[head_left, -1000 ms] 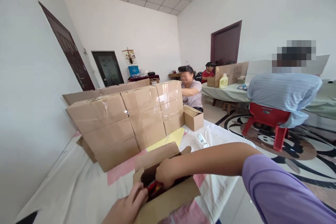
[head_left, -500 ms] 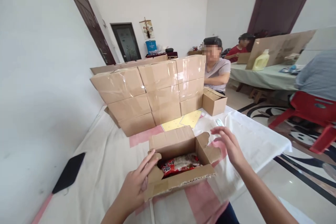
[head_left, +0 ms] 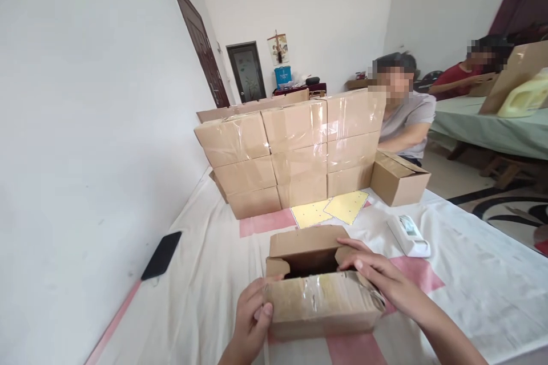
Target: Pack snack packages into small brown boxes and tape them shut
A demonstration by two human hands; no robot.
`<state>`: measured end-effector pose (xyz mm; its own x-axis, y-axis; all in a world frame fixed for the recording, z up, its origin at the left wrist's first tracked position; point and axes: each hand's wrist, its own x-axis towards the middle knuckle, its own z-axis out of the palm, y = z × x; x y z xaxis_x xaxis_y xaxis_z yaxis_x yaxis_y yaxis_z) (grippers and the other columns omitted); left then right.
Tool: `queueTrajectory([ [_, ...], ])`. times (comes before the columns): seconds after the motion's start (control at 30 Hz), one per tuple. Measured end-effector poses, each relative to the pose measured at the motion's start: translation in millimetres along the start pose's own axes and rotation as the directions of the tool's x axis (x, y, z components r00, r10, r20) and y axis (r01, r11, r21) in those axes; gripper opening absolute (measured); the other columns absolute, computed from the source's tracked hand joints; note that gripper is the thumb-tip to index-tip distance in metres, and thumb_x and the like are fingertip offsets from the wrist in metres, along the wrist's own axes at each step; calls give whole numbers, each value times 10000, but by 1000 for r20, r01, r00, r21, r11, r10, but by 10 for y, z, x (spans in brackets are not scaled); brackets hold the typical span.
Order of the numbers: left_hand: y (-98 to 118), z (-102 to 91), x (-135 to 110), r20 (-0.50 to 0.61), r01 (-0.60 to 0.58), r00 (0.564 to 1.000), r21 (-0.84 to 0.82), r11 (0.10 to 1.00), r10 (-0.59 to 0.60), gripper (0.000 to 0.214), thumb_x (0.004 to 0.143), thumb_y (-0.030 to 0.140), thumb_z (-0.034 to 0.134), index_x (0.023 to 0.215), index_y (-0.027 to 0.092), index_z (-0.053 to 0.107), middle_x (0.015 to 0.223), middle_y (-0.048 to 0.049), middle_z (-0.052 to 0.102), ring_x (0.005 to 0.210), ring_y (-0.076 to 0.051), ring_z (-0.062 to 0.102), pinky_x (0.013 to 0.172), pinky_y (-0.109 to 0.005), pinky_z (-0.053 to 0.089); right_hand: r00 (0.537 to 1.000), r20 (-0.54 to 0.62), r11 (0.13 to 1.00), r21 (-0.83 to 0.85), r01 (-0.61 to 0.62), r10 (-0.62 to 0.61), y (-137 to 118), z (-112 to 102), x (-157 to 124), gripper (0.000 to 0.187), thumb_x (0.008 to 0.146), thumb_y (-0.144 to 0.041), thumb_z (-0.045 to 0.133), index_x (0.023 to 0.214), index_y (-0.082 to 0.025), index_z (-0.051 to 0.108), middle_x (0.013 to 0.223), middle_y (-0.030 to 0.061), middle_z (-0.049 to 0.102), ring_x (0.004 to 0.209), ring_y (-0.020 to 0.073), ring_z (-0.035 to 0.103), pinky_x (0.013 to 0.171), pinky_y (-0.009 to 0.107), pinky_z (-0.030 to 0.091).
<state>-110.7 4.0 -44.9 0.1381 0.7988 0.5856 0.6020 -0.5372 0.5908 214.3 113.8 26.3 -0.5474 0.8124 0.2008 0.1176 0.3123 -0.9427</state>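
A small cardboard box (head_left: 319, 302) with old tape on its near flap sits on the white and pink table cover in front of me. My left hand (head_left: 252, 316) grips its near left corner, thumb on the front flap. My right hand (head_left: 377, 279) lies over the right side flap with fingers stretched out, pressing it inward. The near flap is folded up over the opening and the far flap still stands up. A dark gap shows between them; what is inside is hidden.
A wall of taped cardboard boxes (head_left: 295, 148) stands at the far side, with a single box (head_left: 399, 179) beside it. Yellow sheets (head_left: 331, 208), a white device (head_left: 409, 235) and a black phone (head_left: 161, 255) lie on the table cover (head_left: 205, 296). Other people sit beyond.
The near flap has come up over the opening, hiding the red packet. My right hand has moved from above the right flap onto it. The view has swung left and down.
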Motion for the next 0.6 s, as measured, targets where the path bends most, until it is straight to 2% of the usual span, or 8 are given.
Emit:
queueTrajectory([
  [0.1, -91, -4, -169, -17, -237, 970, 124, 964, 241, 469, 1018, 297, 326, 1458, 332, 486, 1237, -128, 722, 971, -276, 690, 737, -486, 566, 998, -49, 999, -5, 36, -37, 132, 17, -14, 346, 959, -539, 552, 905, -275, 770, 1247, 125, 703, 1440, 364, 454, 1187, 607, 357],
  [0.17, -165, -5, -327, 22, -358, 932, 184, 915, 360, 491, 1017, 345, 353, 1505, 379, 408, 1270, -128, 701, 932, -273, 668, 750, -500, 548, 996, -80, 998, -54, 40, -44, 221, 51, -50, 335, 905, -519, 650, 1166, -323, 730, 1511, 91, 540, 1509, 358, 348, 1221, 606, 297],
  [0.2, -194, -5, -398, 56, -363, 931, 208, 908, 360, 496, 1015, 384, 371, 1509, 415, 390, 1314, -122, 673, 966, -280, 660, 793, -522, 544, 995, -100, 996, -88, 21, -30, 259, 67, -70, 496, 873, -508, 698, 1343, -363, 634, 1631, 64, 389, 1548, 355, 261, 1235, 608, 259],
  [0.27, -224, 2, -478, 90, -243, 969, 224, 944, 229, 522, 1000, 470, 397, 1519, 479, 336, 1452, -107, 563, 1130, -312, 621, 904, -566, 527, 988, -155, 991, -126, -34, 14, 309, 89, -97, 836, 842, -495, 741, 1570, -416, 336, 1720, 39, 160, 1578, 347, 146, 1242, 624, 211],
  [0.33, -212, 27, -439, 49, 5, 999, 157, 988, -13, 599, 983, 573, 361, 1558, 456, 237, 1599, -101, 372, 1341, -346, 501, 995, -585, 506, 977, -208, 996, -74, -53, 37, 313, 93, -92, 909, 880, -473, 710, 1615, -418, 178, 1709, 71, 200, 1574, 328, 178, 1235, 635, 214],
  [0.47, -87, 139, -107, -26, 323, 944, -146, 935, -330, 730, 977, 641, 233, 1603, 302, 68, 1685, -125, 167, 1529, -348, 269, 1103, -552, 463, 956, -283, 977, 166, 134, -83, 226, 53, -41, 628, 972, -382, 608, 1539, -432, 343, 1580, 88, 475, 1464, 288, 447, 1176, 562, 396],
  [0.53, -10, 186, 49, -3, 354, 931, -236, 905, -365, 726, 987, 582, 302, 1599, 298, 35, 1671, -124, 216, 1529, -327, 281, 1150, -537, 418, 934, -328, 960, 183, 211, -143, 190, 27, -46, 495, 997, -337, 569, 1467, -436, 447, 1483, 70, 585, 1300, 268, 620, 1127, 528, 467],
  [0.6, 46, 192, 146, -13, 329, 938, -276, 903, -345, 671, 981, 536, 383, 1572, 312, 157, 1630, -112, 291, 1506, -320, 322, 1174, -536, 380, 933, -269, 961, 74, 266, -238, 182, 6, -80, 365, 997, -289, 566, 1347, -393, 579, 1211, 40, 745, 1107, 242, 720, 1175, 552, 402],
])
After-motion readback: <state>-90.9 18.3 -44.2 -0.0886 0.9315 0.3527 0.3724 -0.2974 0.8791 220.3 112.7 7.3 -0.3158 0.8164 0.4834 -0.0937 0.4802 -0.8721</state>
